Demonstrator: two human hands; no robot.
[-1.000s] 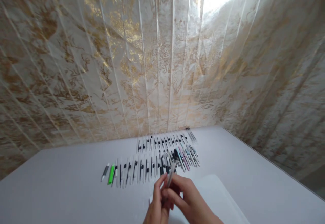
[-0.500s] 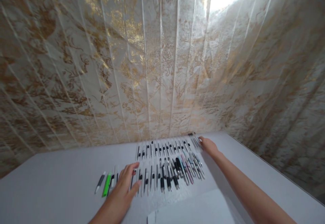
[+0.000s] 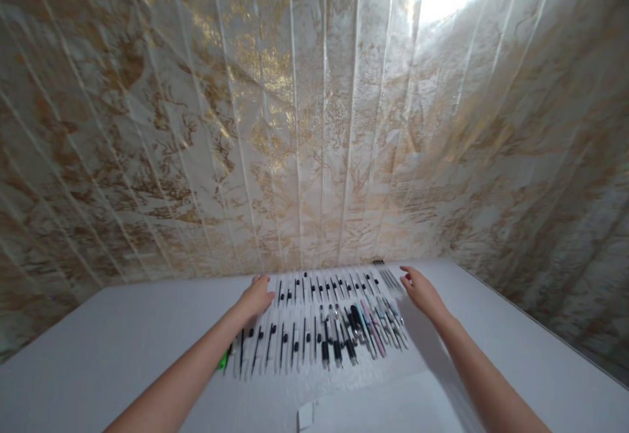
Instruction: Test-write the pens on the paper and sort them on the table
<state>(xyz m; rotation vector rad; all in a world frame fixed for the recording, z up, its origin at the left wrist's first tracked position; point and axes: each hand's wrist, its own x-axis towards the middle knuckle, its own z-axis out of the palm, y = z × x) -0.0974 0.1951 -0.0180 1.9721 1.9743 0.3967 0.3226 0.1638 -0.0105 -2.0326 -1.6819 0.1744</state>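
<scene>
At the left end of the back row of slim pens, my left hand reaches in with its fingers curled. What they hold, if anything, I cannot make out. My right hand is just right of several thin grey pens at the row's far end. Its thumb and forefinger are apart, with nothing visible between them. A front row of clear pens with black parts lies nearer to me. Thicker black pens and pastel pens continue it rightward. My left forearm partly covers a green pen-like item.
White sheets lie at the near edge of the white table. A gold-patterned curtain hangs right behind the table and along its right side.
My left hand has moved from the front row forward to the left end of the back row. My right hand has come away from the thin grey pens, its fingers parted.
</scene>
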